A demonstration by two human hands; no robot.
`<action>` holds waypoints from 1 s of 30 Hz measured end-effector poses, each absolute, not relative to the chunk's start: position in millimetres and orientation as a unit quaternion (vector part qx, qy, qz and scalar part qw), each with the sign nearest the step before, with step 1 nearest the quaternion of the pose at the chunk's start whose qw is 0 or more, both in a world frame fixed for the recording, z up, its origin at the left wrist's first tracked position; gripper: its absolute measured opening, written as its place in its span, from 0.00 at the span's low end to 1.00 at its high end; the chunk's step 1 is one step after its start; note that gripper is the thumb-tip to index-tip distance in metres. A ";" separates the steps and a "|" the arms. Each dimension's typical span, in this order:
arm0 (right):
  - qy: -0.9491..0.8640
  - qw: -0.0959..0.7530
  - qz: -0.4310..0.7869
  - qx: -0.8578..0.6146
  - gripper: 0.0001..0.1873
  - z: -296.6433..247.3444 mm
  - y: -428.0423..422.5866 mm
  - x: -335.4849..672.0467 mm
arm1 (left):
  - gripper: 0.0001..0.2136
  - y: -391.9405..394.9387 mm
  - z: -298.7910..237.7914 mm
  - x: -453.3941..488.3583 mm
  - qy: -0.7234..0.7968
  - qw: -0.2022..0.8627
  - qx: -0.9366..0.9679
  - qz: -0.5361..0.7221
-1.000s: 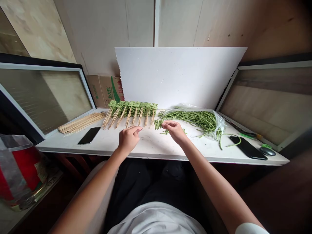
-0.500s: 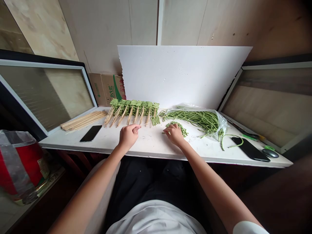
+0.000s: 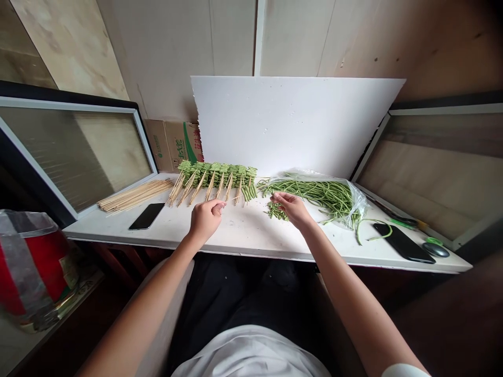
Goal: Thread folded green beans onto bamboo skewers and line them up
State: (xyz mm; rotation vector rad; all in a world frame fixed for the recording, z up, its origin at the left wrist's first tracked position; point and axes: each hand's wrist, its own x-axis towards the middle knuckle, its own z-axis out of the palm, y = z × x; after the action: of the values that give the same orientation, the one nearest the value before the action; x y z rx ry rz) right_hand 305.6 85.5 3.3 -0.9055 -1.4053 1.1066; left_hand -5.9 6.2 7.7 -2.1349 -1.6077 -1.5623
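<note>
Right hand (image 3: 293, 209) hangs half-curled just above a small pile of cut long beans (image 3: 275, 211), not clearly holding any (can't tell from here). Left hand (image 3: 205, 221) is loosely pinched, grip unclear, just short of the bean-loaded bamboo skewers (image 3: 212, 186), which lie side by side, bare ends pointing at me, beans at the far end. Whole long beans (image 3: 314, 191) run sideways on a plastic bag (image 3: 356, 201), right of the pile.

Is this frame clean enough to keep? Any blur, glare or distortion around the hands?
Head view: wide-angle bending curves the edge of the table; the left hand and right hand show little blur; the light is soft and even, with only a faint sheen on the plastic bag.
</note>
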 end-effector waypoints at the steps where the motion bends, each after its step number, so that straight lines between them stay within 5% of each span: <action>1: -0.575 0.549 0.486 -0.364 0.22 9.2 82.6 306.9 | 0.13 5.6 8.5 -5.9 -0.517 0.021 -0.690 -0.507; 30: -0.521 0.568 0.561 -0.302 0.21 26.2 64.6 292.6 | 0.13 2.1 7.7 -0.7 -0.529 0.086 -0.711 -0.455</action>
State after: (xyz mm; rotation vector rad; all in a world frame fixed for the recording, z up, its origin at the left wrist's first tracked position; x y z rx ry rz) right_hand 292.6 64.6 26.2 -0.7101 -1.2234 1.3190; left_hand -0.7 2.1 7.7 -2.1179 -1.5779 -1.3567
